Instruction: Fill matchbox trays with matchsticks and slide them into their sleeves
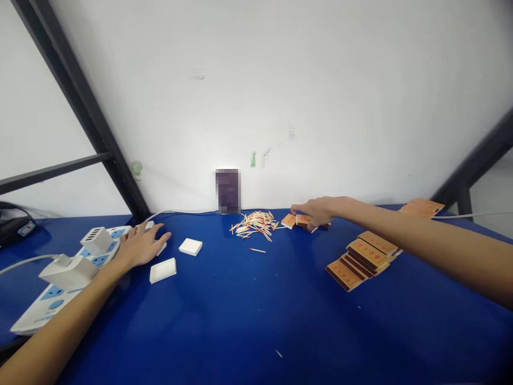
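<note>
My left hand [140, 244] lies with fingers spread over small white trays at the left, beside the power strip; one tray [161, 249] shows partly under the fingers. Two more white trays, one [191, 246] and another [163, 270], lie to its right and front. At the back right, my right hand [317, 210] reaches down onto orange matchboxes, its index finger stretched out above one box [288, 221]. Another box [303, 221] is under the fingers. A heap of matches [257, 224] lies left of that hand, and a single match [257, 250] lies in front.
A stack of orange matchboxes [363, 259] lies at the right under my forearm, with more [425, 207] behind. The power strip [30, 320] holds white plugs [69, 272]. A dark pixelated panel [228, 191] stands against the wall. Black metal bars flank the blue table [240, 321].
</note>
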A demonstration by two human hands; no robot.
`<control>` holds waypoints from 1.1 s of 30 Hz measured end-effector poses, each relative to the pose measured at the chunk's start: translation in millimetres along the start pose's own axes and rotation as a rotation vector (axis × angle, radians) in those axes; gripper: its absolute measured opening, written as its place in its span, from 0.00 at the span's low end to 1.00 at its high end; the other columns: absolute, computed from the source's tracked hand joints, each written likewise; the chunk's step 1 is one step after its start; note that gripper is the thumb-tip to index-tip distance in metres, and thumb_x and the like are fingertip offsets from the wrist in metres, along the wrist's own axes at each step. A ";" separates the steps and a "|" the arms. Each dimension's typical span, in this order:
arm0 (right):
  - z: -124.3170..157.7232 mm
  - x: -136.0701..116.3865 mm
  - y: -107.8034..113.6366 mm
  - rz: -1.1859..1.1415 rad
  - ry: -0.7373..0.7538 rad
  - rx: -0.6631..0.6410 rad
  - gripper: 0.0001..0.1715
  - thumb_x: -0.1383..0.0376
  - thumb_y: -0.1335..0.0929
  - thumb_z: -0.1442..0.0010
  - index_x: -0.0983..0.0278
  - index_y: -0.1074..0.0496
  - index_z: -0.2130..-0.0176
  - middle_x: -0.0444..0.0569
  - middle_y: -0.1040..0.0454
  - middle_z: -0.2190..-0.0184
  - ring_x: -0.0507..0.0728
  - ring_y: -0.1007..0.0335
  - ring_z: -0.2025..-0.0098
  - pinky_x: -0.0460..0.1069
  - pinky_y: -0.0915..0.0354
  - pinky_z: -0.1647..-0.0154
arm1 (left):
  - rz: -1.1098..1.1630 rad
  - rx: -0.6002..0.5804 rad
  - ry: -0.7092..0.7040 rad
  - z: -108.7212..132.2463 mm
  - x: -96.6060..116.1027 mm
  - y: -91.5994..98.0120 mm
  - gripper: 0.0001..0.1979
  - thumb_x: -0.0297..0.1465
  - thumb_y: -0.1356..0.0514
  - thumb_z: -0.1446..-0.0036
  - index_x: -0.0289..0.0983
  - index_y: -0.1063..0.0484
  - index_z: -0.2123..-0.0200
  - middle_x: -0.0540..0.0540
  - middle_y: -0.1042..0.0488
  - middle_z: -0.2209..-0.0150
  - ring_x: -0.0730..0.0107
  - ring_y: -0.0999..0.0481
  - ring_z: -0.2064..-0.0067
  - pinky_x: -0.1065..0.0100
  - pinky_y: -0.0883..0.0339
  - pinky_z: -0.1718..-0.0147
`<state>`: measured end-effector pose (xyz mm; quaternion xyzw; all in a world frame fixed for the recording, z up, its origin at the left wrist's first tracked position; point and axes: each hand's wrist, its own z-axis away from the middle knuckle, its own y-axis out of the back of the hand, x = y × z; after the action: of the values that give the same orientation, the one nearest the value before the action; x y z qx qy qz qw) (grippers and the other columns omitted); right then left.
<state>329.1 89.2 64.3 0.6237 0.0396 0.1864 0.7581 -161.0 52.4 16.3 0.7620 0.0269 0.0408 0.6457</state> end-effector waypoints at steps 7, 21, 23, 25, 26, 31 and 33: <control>-6.5 -31.2 4.9 0.071 0.073 -0.013 0.46 0.57 0.30 0.52 0.57 0.43 0.36 0.59 0.32 0.45 0.65 0.29 0.56 0.54 0.37 0.64 | 0.052 -0.039 -0.052 2.3 2.9 4.6 0.35 0.53 0.58 0.42 0.40 0.34 0.41 0.38 0.33 0.41 0.36 0.37 0.41 0.38 0.45 0.45; 71.0 -119.1 17.7 0.069 0.150 0.236 0.17 0.58 0.35 0.43 0.66 0.28 0.58 0.59 0.23 0.58 0.62 0.26 0.62 0.51 0.39 0.67 | 0.203 0.193 -0.131 14.2 19.8 51.8 0.17 0.36 0.49 0.43 0.35 0.26 0.57 0.47 0.21 0.60 0.61 0.24 0.56 0.62 0.33 0.52; 93.4 -132.9 6.7 0.058 0.177 0.179 0.17 0.58 0.35 0.42 0.67 0.27 0.58 0.59 0.23 0.59 0.63 0.26 0.61 0.51 0.38 0.67 | 0.341 0.234 -0.202 32.9 41.8 58.8 0.17 0.38 0.47 0.43 0.36 0.26 0.57 0.48 0.21 0.59 0.62 0.24 0.56 0.63 0.33 0.53; 109.4 -138.4 -2.2 0.074 0.154 0.157 0.17 0.61 0.36 0.41 0.68 0.28 0.56 0.59 0.23 0.59 0.63 0.25 0.61 0.51 0.37 0.66 | 0.491 0.153 -0.339 61.6 70.6 59.9 0.16 0.40 0.44 0.45 0.36 0.24 0.60 0.47 0.21 0.59 0.63 0.23 0.60 0.66 0.30 0.58; 114.1 -138.0 -4.8 0.078 0.131 0.133 0.17 0.61 0.35 0.41 0.69 0.28 0.55 0.60 0.23 0.59 0.64 0.25 0.60 0.51 0.37 0.66 | 0.540 0.058 -0.450 79.0 86.2 58.3 0.15 0.40 0.43 0.44 0.37 0.24 0.60 0.47 0.21 0.60 0.65 0.23 0.61 0.67 0.30 0.60; 102.0 -130.1 -7.7 -0.109 0.144 0.222 0.26 0.54 0.37 0.38 0.66 0.32 0.46 0.60 0.27 0.50 0.65 0.29 0.50 0.54 0.35 0.57 | 0.520 -0.262 -0.896 151.8 149.6 44.9 0.09 0.31 0.43 0.42 0.41 0.23 0.62 0.49 0.22 0.64 0.70 0.24 0.64 0.70 0.32 0.64; 85.4 -134.3 -11.6 -0.161 0.180 0.361 0.24 0.58 0.38 0.36 0.66 0.33 0.45 0.59 0.29 0.47 0.64 0.32 0.46 0.54 0.37 0.52 | 0.544 -0.221 -0.919 151.2 161.0 42.3 0.08 0.33 0.42 0.42 0.40 0.24 0.61 0.48 0.22 0.62 0.69 0.25 0.63 0.69 0.32 0.62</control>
<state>232.2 -36.7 48.6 0.7249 0.1894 0.1698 0.6402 13.5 -87.9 37.8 0.6085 -0.4606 -0.1286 0.6333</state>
